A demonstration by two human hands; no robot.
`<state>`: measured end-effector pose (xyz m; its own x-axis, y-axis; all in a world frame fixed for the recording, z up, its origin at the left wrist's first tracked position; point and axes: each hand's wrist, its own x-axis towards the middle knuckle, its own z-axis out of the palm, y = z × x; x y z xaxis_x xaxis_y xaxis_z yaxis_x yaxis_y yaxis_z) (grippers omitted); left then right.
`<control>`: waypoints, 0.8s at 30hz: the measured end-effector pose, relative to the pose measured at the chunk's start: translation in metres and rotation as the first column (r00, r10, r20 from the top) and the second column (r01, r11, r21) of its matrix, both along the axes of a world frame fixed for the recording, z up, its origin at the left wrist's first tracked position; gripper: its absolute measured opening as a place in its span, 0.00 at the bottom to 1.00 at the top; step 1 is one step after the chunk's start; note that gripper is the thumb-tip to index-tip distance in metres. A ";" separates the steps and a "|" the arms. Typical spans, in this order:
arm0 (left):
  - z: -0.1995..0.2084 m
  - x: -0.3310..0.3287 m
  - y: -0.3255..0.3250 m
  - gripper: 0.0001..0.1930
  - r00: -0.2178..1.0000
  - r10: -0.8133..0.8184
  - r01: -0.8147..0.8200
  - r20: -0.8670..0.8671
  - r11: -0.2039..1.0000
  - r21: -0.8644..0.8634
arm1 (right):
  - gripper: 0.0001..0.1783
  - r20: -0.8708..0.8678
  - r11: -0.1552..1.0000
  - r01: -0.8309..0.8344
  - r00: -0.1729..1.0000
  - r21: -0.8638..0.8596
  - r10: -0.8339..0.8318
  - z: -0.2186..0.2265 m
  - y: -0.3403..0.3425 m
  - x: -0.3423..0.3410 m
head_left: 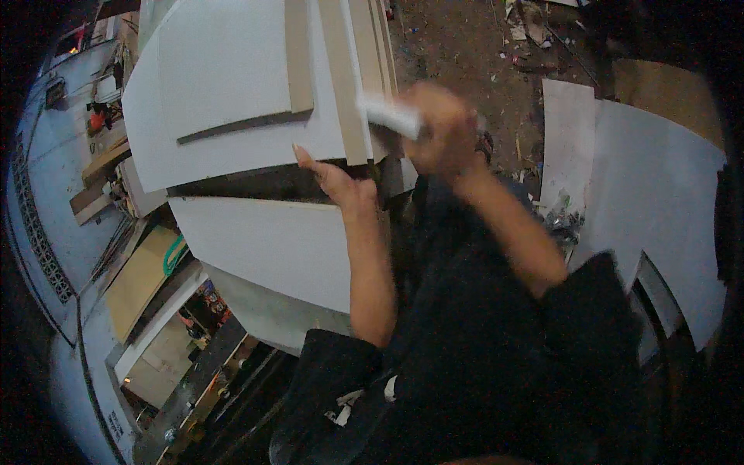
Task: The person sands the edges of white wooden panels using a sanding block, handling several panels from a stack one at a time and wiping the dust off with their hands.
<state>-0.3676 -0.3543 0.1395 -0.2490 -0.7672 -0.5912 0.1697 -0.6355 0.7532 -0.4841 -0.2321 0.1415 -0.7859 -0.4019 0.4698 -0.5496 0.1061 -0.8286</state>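
At the right edge of the upper white board, the right hand was fisted round a white tube, blurred, w/ the tube pointing left over the board's edge strips. Left hand lay just below, fingers together & extended, tips at the gap above the lower white board. Debris-strewn floor behind.

Dim workshop light; white boards caught most brightness. Right hand was motion-blurred, left hand sharper. Heavy fisheye bending and black vignette at the rim; dark clothing lost detail.
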 end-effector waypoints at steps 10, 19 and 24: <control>0.002 -0.009 0.002 0.44 0.998 -0.031 0.030 0.063 0.999 0.010 | 0.17 -0.052 0.978 0.138 0.990 0.158 -0.131 0.003 -0.033 -0.087; -0.005 -0.003 -0.002 0.44 0.999 -0.049 0.049 0.002 0.999 0.011 | 0.20 0.077 0.995 -0.092 0.993 0.040 0.088 0.005 0.016 0.012; -0.002 0.002 0.002 0.43 0.999 -0.044 0.044 0.000 0.999 0.011 | 0.22 0.032 0.981 -0.053 0.998 0.188 0.048 -0.011 -0.040 -0.116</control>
